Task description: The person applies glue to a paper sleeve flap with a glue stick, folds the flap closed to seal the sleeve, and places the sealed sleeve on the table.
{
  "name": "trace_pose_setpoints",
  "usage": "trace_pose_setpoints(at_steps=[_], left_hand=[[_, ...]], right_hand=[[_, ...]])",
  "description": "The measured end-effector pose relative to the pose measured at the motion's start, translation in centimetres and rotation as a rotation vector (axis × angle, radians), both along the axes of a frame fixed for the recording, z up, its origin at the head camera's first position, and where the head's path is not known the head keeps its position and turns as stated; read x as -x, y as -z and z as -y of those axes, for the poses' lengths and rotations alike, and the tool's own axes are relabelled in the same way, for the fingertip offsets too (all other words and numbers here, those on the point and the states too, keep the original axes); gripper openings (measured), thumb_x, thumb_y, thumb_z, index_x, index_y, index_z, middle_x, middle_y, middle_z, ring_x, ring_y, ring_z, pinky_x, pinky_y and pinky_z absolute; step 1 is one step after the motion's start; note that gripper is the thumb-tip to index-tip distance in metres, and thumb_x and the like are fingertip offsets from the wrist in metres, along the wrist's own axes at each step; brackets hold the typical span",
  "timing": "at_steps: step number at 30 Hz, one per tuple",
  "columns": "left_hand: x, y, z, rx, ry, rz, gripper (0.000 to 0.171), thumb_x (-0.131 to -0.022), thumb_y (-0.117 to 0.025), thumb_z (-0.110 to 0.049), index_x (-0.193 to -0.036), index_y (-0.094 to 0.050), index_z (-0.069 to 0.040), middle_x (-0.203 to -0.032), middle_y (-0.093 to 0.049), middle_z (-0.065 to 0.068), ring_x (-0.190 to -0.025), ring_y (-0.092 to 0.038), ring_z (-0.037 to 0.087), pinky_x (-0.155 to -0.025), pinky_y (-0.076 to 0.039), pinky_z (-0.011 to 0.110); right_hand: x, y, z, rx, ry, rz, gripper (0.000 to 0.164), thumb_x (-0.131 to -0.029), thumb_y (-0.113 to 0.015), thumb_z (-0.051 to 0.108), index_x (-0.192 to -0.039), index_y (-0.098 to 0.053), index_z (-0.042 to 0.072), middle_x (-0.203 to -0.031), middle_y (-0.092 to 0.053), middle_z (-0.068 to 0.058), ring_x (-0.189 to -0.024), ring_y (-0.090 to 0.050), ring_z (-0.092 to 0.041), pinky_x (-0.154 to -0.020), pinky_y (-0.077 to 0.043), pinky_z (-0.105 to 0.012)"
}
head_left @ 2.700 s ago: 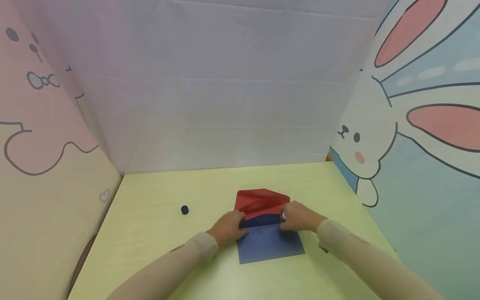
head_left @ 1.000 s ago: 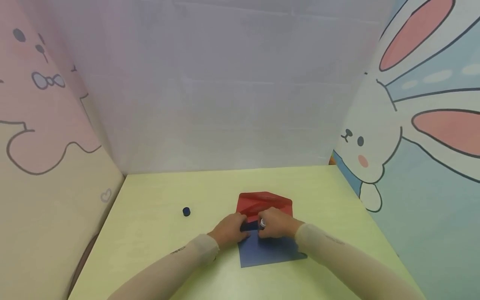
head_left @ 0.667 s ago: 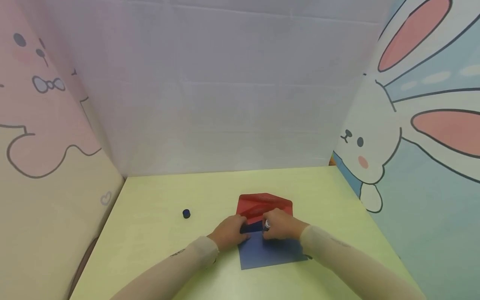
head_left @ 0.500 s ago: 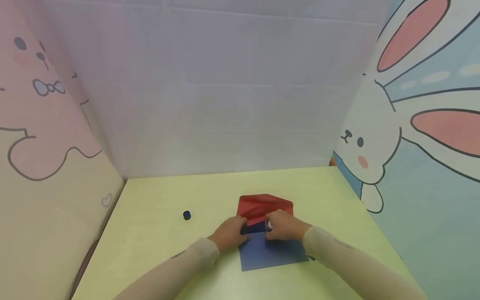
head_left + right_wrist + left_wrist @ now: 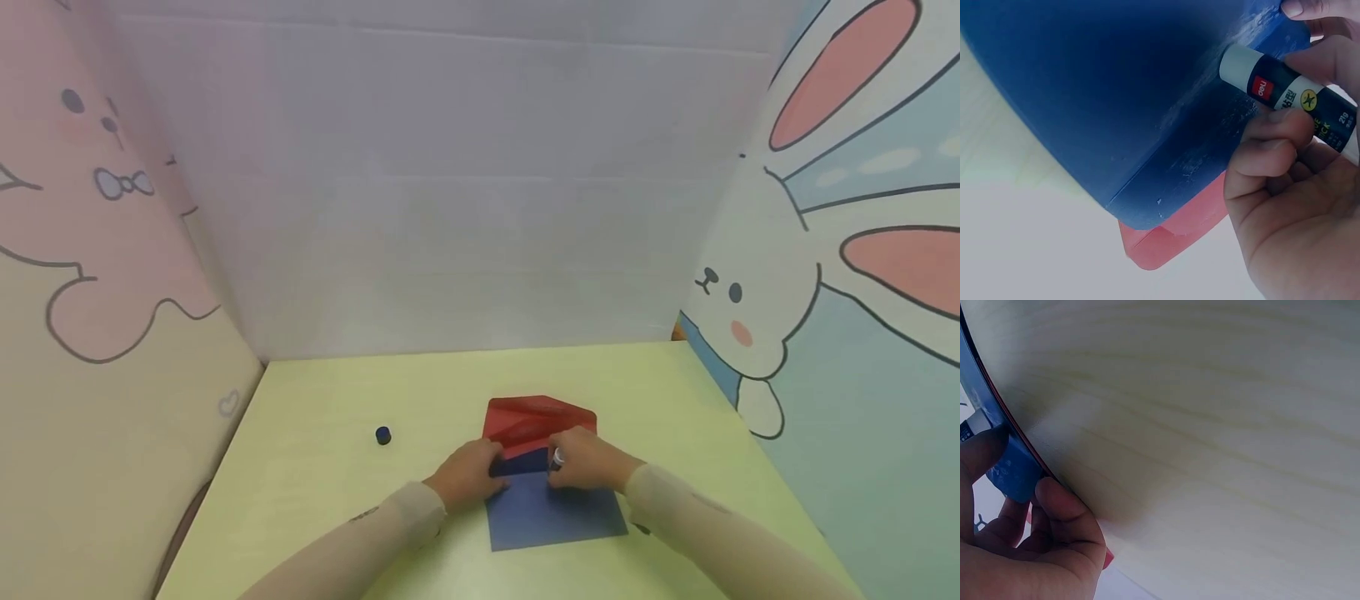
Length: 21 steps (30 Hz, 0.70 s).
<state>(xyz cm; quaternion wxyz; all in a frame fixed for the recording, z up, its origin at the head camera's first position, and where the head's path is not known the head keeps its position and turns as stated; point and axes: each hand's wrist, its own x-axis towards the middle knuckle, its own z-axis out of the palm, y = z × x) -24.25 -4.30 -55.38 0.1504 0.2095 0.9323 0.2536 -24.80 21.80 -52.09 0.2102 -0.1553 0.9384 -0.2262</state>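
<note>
A blue sheet of paper lies on the table, with a darker blue strip along its far side. Beyond the strip is red paper with creases. My left hand pinches the left end of the blue strip between thumb and fingers. In my right hand is a glue stick, uncapped, its white end against the strip. Whitish smears show on the blue surface in the right wrist view. Part of the strip is hidden behind my right hand.
A small dark blue cap stands on the pale yellow table, left of the papers. White cloth closes off the back. Printed panels with a rabbit and a pink animal flank the sides.
The right hand with the glue stick went left along the blue strip, then back toward the right over the last second. The left hand keeps its place at the strip's left end.
</note>
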Motion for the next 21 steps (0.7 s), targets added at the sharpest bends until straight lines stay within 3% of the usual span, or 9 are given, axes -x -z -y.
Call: trace_pose_setpoints(at_steps=[15,21], left_hand=[[0.0,0.4,0.2,0.008,0.013,-0.034,0.028,-0.102,-0.095,-0.032,-0.117,-0.078,-0.016,-0.101,-0.073,-0.006,-0.092,-0.063,0.011,-0.094,-0.062,0.034],[0.0,0.3,0.3,0.003,0.028,-0.048,0.027,-0.102,-0.095,-0.031,-0.116,-0.077,-0.015,-0.102,-0.074,-0.006,-0.093,-0.063,0.011,-0.096,-0.063,0.035]], right_hand=[[0.1,0.0,-0.9,0.016,0.005,-0.007,0.021,-0.091,-0.096,0.019,-0.102,-0.078,0.016,-0.088,-0.075,0.005,-0.082,-0.070,-0.017,-0.081,-0.063,-0.039],[0.3,-1.1,-1.7,0.041,-0.023,-0.060,0.020,-0.089,-0.093,0.020,-0.102,-0.079,0.013,-0.089,-0.076,0.006,-0.081,-0.068,-0.015,-0.080,-0.063,-0.038]])
